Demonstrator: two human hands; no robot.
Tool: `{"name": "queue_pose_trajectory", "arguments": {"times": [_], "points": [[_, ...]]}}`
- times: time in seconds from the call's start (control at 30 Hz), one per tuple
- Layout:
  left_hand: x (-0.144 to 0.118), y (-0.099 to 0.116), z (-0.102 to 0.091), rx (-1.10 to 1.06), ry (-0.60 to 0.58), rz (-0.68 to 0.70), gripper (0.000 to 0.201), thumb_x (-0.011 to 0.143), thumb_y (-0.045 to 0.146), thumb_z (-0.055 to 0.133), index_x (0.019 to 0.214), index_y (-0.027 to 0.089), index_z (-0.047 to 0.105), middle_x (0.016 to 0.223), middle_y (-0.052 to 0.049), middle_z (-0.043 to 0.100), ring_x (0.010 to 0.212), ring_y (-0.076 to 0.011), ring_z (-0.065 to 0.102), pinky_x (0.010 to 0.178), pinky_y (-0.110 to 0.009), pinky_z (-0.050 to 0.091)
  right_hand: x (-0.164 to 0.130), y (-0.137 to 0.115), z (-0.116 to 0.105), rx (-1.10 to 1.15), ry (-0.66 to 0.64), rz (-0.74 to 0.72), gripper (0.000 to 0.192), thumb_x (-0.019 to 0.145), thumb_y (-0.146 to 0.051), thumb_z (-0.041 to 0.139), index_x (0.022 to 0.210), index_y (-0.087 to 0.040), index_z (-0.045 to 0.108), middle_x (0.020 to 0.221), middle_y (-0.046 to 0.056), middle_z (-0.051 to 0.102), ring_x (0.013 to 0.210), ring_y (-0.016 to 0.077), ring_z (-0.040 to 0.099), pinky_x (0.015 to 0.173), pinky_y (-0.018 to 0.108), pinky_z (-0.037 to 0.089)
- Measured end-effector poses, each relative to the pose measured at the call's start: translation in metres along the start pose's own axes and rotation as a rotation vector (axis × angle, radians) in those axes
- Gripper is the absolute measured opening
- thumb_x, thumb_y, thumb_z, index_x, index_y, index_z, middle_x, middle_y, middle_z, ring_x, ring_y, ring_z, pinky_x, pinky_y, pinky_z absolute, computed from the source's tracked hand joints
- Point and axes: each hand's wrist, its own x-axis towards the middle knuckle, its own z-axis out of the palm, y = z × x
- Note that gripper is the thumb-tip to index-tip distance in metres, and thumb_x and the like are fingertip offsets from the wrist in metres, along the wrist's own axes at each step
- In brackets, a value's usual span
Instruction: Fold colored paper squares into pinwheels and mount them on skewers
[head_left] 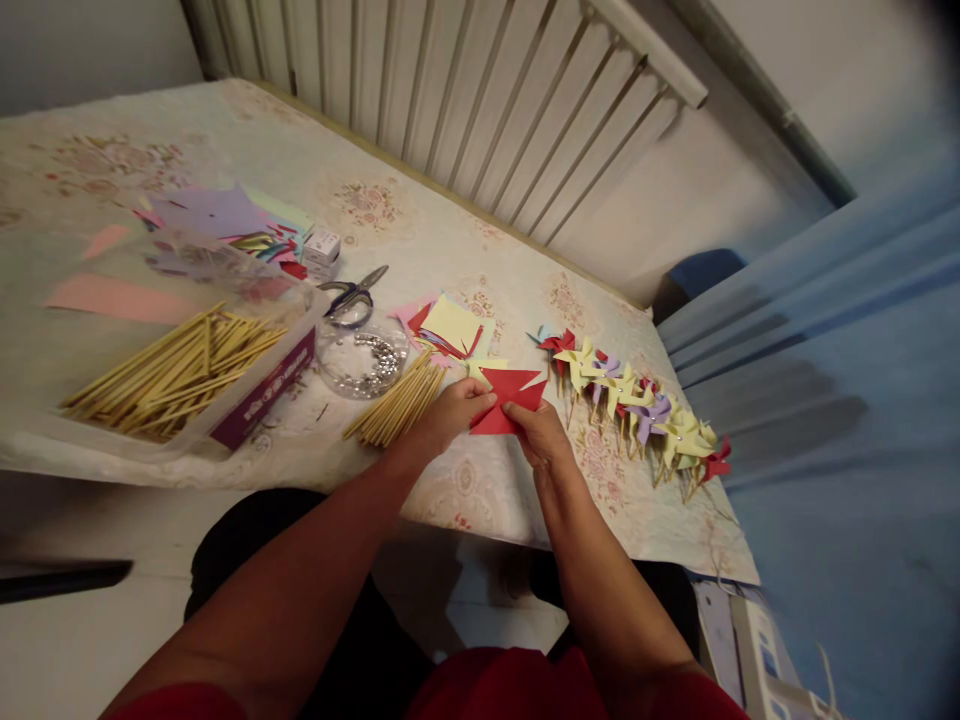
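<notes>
A red paper square with slits cut in from its corners is held up between both hands, over the near part of the table. My left hand pinches its left side, thumb on top. On the right side, my right hand grips it with the thumb lying near the middle. Just beyond lie stacked paper squares, yellow on top with red and pink below. Left of my left hand is a bundle of thin wooden sticks. A clear round dish holds small shiny metal pieces.
Finished paper pinwheels on sticks lie in a row at the right. Scissors lie behind the dish. A plastic box of sticks stands left, near coloured paper scraps and a small white box. A blue curtain hangs right.
</notes>
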Motion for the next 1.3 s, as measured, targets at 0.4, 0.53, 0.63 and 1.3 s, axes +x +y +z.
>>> {"name": "queue_pose_trajectory", "arguments": {"times": [0.4,0.53,0.63,1.3], "points": [[0.0015,-0.0065,-0.0018,0.04,0.009,0.026,0.027,0.074,0.042,0.064,0.077,0.017,0.056,0.063,0.005,0.05,0.056,-0.0094,0.044,0.055,-0.023,0.034,-0.0009,-0.0002,0.0011,-0.001,-0.004,0.0,0.032,0.055,-0.019,0.08,0.085,-0.016,0.07,0.081,0.003,0.076,0.073,0.02,0.07,0.08,0.035,0.055],[0.0008,-0.0051,-0.0015,0.048,0.019,0.023,0.026,0.073,0.042,0.065,0.077,0.017,0.056,0.063,0.005,0.05,0.056,-0.0094,0.043,0.055,-0.023,0.033,-0.0007,0.0007,0.0005,0.002,0.0,0.002,0.032,0.055,-0.019,0.08,0.085,-0.016,0.07,0.081,0.003,0.076,0.073,0.0203,0.07,0.08,0.035,0.055],[0.001,-0.0051,-0.0014,0.05,0.02,0.025,0.026,0.073,0.042,0.064,0.075,0.017,0.056,0.061,0.005,0.048,0.055,-0.0089,0.041,0.054,-0.023,0.033,-0.0002,0.0018,-0.0001,-0.004,0.001,-0.001,0.033,0.055,-0.019,0.081,0.085,-0.015,0.07,0.08,0.003,0.076,0.073,0.0203,0.07,0.081,0.036,0.055],[0.0035,-0.006,-0.0007,0.02,0.024,0.018,0.027,0.071,0.041,0.066,0.074,0.017,0.054,0.06,0.005,0.047,0.054,-0.0089,0.04,0.052,-0.024,0.029,-0.0015,-0.0003,-0.0006,-0.018,-0.038,0.0,0.034,0.053,-0.018,0.08,0.085,-0.016,0.07,0.082,0.002,0.076,0.076,0.0203,0.07,0.084,0.036,0.055]]}}
